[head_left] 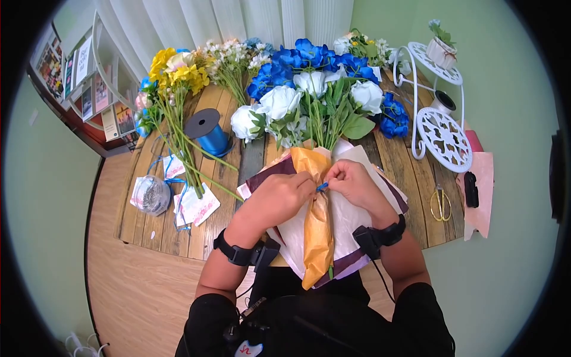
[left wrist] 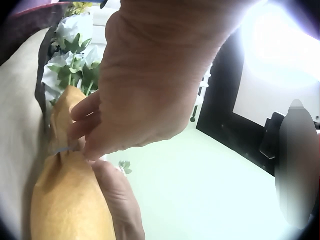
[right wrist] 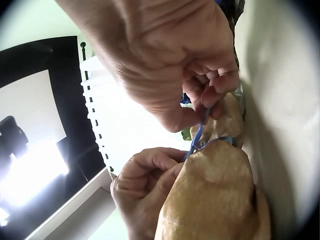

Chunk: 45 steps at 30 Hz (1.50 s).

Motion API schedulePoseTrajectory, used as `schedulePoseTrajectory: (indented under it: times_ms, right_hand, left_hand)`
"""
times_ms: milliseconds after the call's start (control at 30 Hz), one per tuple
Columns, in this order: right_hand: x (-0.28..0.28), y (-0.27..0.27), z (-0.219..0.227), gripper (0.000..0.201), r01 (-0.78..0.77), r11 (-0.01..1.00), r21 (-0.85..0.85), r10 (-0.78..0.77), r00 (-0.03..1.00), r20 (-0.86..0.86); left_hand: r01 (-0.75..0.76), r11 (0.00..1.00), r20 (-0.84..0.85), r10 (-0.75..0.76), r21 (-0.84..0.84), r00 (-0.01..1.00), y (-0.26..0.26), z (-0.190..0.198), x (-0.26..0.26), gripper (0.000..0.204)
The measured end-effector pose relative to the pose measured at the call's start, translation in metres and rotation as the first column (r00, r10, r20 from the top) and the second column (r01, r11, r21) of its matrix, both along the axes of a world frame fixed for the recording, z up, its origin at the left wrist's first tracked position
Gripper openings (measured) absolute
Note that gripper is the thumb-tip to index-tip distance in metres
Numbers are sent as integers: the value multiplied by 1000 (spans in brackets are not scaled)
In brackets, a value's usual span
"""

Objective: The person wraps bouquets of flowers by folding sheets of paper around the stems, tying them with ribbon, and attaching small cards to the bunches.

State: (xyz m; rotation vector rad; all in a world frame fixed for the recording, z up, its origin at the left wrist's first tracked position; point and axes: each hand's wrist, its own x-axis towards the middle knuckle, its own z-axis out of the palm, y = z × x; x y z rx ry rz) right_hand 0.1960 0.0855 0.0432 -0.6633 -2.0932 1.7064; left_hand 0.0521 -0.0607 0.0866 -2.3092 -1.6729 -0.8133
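A bouquet of white roses (head_left: 279, 102) lies on the table with its stems bundled in orange-brown paper (head_left: 318, 238), over layers of white and dark purple wrap. Around the gathered waist of the paper runs a thin blue ribbon (right wrist: 197, 136). My right hand (head_left: 358, 185) pinches one length of it between thumb and fingertips, drawn up from the paper. From the other side, my left hand (head_left: 282, 201) pinches the ribbon close against the gathered paper; its fingertips are partly hidden by the paper in the right wrist view.
Blue flowers (head_left: 309, 55) lie behind the roses. To the left are a blue ribbon spool (head_left: 208, 134), yellow flowers (head_left: 178, 74), a clear jar (head_left: 152, 196) and printed cards (head_left: 196, 205). At right stand a white metal stand (head_left: 445, 140) and gold-handled scissors (head_left: 440, 205).
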Motion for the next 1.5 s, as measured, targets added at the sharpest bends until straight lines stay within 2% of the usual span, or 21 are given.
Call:
schedulePoseTrajectory:
  times_ms: [33, 100, 200, 533, 600, 633, 667, 733, 767, 833, 867, 900, 967, 1033, 1100, 1167, 1267, 1300, 1367, 1433, 1500]
  right_hand:
    - [1, -2, 3, 4, 0, 1000, 0, 0, 1000, 1]
    - [3, -7, 14, 7, 35, 970, 239, -58, 994, 92]
    - [4, -11, 19, 10, 38, 929, 367, -71, 994, 77]
    - [4, -8, 13, 14, 24, 824, 565, -62, 997, 48]
    - [6, -4, 13, 13, 24, 904, 427, -46, 998, 40]
    - [8, 3, 10, 13, 19, 902, 431, -39, 998, 38]
    - [11, 12, 7, 13, 98, 926, 364, -100, 995, -14]
    - [14, 13, 18, 19, 230, 960, 161, -208, 968, -140]
    - [14, 15, 21, 19, 224, 960, 167, -202, 969, -140]
    - [19, 23, 26, 23, 349, 936, 47, -333, 921, -200]
    - [21, 25, 27, 31, 374, 922, 106, -351, 918, -186]
    - [24, 28, 27, 31, 363, 925, 117, -338, 922, -186]
    - [25, 29, 30, 36, 257, 952, 168, -253, 966, -45]
    - [24, 19, 35, 44, 204, 942, 268, -220, 975, 33]
    - [19, 4, 39, 53, 21, 938, 347, -126, 950, 285]
    - [16, -18, 52, 59, -153, 928, 340, -27, 881, 472]
    - [13, -40, 41, 59, -308, 864, 398, 7, 799, 602]
    - [11, -47, 38, 59, -311, 859, 406, 4, 798, 602]
    - [11, -56, 27, 60, -191, 918, 347, 29, 906, 422]
    - [10, -52, 9, 55, -174, 938, 299, 29, 901, 433]
    - [11, -48, -9, 39, -64, 997, 49, 46, 952, 304]
  left_hand:
    - [-2, 1000, 7, 2, -13, 1000, -1, 1, -1, 9]
    - [0, 999, 13, 0, -36, 1000, -2, 3, -2, 10]
    - [11, 997, 29, -9, -79, 1000, -3, 4, -3, 11]
    - [75, 983, 129, -54, -167, 990, -4, 4, -3, 13]
    - [117, 981, 180, -88, -157, 980, -3, 4, -6, 13]
    - [160, 976, 233, -123, -148, 965, -2, 5, -8, 13]
    - [153, 978, 232, -117, -143, 966, -2, 5, -9, 13]
    - [224, 968, 424, -158, -110, 892, -1, 5, -10, 16]
    - [219, 970, 425, -156, -104, 892, -1, 5, -10, 16]
    - [215, 969, 596, -101, -123, 797, -2, 7, -11, 14]
    - [207, 972, 598, -99, -115, 796, -1, 6, -13, 14]
    - [143, 986, 625, -56, -89, 778, 1, 3, -15, 13]
    - [61, 997, 655, -12, -52, 756, 1, -1, -19, 12]
    - [-108, 989, 653, 147, -100, 743, 2, -1, -22, 9]
    - [-145, 987, 675, 152, -68, 722, 4, -7, -26, 8]
    - [-139, 978, 708, 206, -153, 675, 3, -8, -29, 7]
    - [-130, 980, 740, 200, -151, 642, 4, -11, -30, 8]
    - [-118, 981, 746, 194, -155, 638, 4, -11, -29, 8]
    - [-125, 979, 753, 201, -158, 626, 5, -11, -27, 9]
    - [-175, 977, 753, 204, -118, 626, 8, -17, -28, 11]
    - [-187, 974, 758, 215, -124, 615, 9, -21, -31, 12]
